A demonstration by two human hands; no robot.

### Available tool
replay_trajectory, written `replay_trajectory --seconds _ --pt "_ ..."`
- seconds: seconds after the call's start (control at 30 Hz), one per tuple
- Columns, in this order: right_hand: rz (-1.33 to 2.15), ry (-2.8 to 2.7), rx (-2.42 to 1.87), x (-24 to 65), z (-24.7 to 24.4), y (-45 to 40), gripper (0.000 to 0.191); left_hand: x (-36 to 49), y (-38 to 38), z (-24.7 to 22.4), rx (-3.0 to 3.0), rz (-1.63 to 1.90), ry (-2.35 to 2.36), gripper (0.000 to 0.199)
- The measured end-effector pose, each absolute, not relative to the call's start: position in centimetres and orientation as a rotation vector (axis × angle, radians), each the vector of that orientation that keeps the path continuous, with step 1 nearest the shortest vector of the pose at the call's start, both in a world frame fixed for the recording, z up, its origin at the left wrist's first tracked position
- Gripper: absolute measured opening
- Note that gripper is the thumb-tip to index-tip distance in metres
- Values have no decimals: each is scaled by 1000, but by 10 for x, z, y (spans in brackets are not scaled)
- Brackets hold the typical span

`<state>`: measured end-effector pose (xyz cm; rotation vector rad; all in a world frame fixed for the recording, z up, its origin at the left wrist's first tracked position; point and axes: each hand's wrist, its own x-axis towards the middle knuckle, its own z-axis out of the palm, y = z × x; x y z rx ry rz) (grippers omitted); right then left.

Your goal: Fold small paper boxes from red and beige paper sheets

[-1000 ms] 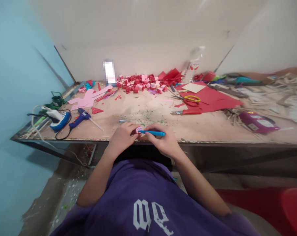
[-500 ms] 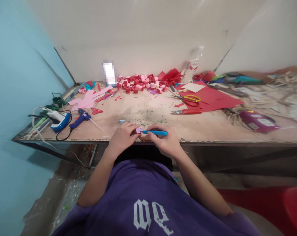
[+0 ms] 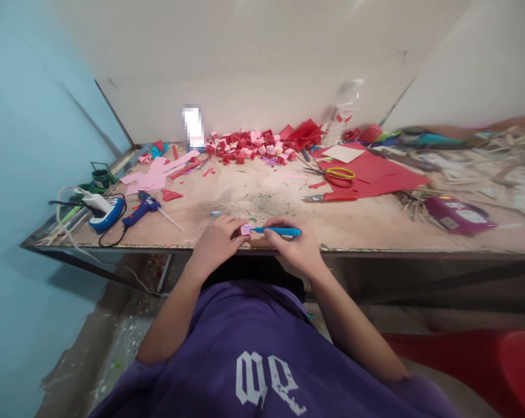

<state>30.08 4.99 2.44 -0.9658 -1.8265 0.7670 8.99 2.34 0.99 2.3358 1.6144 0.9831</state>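
Observation:
Near the table's front edge, my left hand (image 3: 216, 241) pinches a small pink cube (image 3: 245, 229) between thumb and fingers. Blue marks show on the cube's pink face. My right hand (image 3: 294, 244) grips a blue pen (image 3: 282, 231), its tip pointing left at the cube and very close to it; whether it touches I cannot tell. A small blue pen cap (image 3: 216, 213) lies on the table just beyond my left hand.
Red and pink cubes (image 3: 249, 145) are heaped at the back. Scissors (image 3: 340, 176) lie on red paper (image 3: 384, 174), with a red-handled cutter (image 3: 338, 197) nearby. At the left are a glue gun (image 3: 142, 209) and a blue power socket (image 3: 108, 215). A purple box (image 3: 457, 215) sits right.
The pen and my right hand have shifted slightly to the right, so the pen tip is nearer the cube's right edge. My left hand still holds the cube.

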Motion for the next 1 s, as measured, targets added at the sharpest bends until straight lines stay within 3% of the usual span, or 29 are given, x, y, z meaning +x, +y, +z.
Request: replay_trajectory --seconds 1.0 --pt "767 -1854 -943 299 25 48 12 88 25 6 2382 962 1599 25"
